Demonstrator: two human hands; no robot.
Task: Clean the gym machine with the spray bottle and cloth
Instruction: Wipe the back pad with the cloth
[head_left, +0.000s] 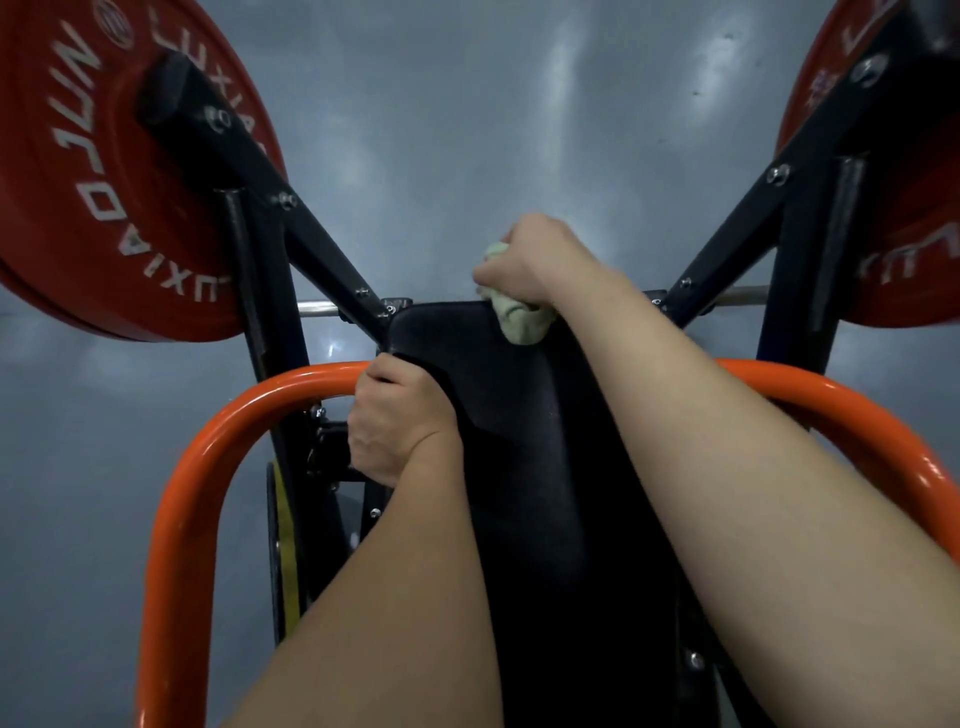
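The gym machine's black pad (524, 426) runs down the middle of the view, seen from above. My right hand (530, 260) grips a pale green cloth (519, 322) and holds it against the pad's far edge. My left hand (395, 421) grips the pad's left edge, fingers curled round it. No spray bottle is in view.
An orange tubular bar (208, 452) loops around the pad on both sides. Black frame arms (291, 208) rise left and right to red weight plates (93, 171) at the upper corners. A chrome rod (322, 309) crosses behind the pad. Grey floor lies below.
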